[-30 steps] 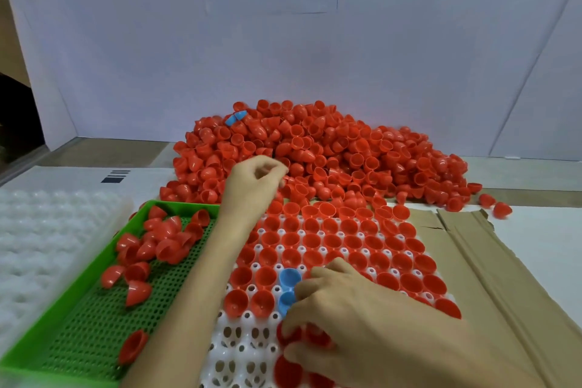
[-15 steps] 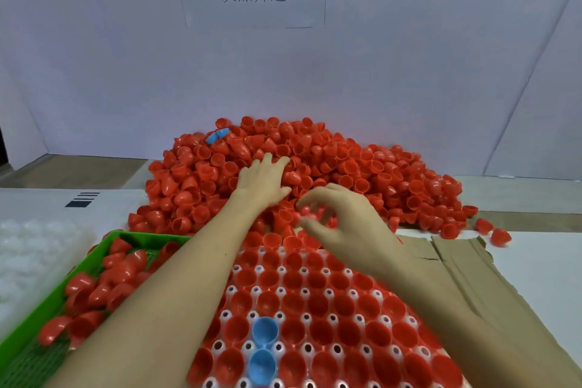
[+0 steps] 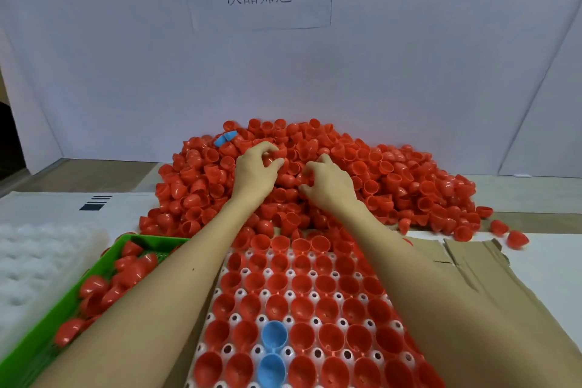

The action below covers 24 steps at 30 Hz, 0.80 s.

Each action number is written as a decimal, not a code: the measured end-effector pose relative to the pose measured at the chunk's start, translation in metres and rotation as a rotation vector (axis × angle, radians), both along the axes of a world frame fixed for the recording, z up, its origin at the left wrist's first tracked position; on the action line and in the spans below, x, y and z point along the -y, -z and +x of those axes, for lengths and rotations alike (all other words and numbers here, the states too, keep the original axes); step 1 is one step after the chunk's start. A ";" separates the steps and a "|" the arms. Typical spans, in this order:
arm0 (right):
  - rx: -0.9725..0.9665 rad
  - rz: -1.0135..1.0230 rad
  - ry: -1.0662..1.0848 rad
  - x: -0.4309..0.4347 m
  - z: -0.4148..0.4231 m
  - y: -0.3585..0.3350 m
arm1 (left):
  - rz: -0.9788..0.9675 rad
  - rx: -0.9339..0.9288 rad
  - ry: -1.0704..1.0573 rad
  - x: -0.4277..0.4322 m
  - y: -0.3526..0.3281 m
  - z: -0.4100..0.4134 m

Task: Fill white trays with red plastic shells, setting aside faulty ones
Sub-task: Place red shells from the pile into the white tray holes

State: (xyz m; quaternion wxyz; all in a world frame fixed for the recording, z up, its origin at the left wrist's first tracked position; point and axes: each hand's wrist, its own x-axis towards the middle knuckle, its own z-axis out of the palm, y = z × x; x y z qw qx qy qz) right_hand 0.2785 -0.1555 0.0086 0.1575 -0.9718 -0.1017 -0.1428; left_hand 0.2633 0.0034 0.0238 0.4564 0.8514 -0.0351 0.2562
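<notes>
A large heap of red plastic shells [image 3: 393,173] lies at the back of the table. Both hands are in the heap. My left hand [image 3: 255,172] curls its fingers round red shells near the top. My right hand [image 3: 329,183] digs in beside it, fingers curled on shells. In front, between my forearms, the white tray [image 3: 267,274] holds rows of red shells, open side up, and two blue shells [image 3: 273,335] in its lower rows. A green basket [image 3: 132,241] at the left holds several loose red shells.
A stack of empty white trays [image 3: 41,264] stands at the far left. Flattened brown cardboard [image 3: 466,264] lies under and right of the tray. A blue shell [image 3: 225,137] sits on the heap's top left. Stray red shells [image 3: 516,239] lie at the right. A white backdrop with a printed sign stands behind.
Both hands have moved away from the tray and further up into the heap. The right hand left the tray's near rows. The view has tilted upward.
</notes>
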 end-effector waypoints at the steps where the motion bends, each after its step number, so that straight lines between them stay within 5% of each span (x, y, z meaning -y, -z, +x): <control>1: 0.021 0.001 0.009 -0.001 0.001 0.001 | -0.053 0.002 0.001 -0.001 -0.004 -0.003; 3: 0.059 0.086 0.020 -0.001 0.001 0.002 | -0.264 -0.023 0.029 -0.003 -0.014 -0.010; 6: 0.037 0.473 0.026 0.003 -0.006 -0.007 | -0.666 -0.140 0.111 -0.006 -0.028 -0.027; 10: -0.251 1.146 0.031 0.007 -0.034 -0.032 | -1.008 -0.279 0.263 -0.006 -0.038 -0.060; 14: -0.492 1.699 -0.235 0.020 -0.089 -0.043 | -1.249 -0.364 0.409 -0.009 -0.039 -0.096; 19: -0.631 1.920 -0.443 0.039 -0.148 -0.042 | -1.643 -0.379 0.554 -0.018 -0.027 -0.134; 24: -0.782 1.921 -0.539 0.043 -0.178 -0.039 | -1.792 -0.298 0.537 -0.029 -0.011 -0.146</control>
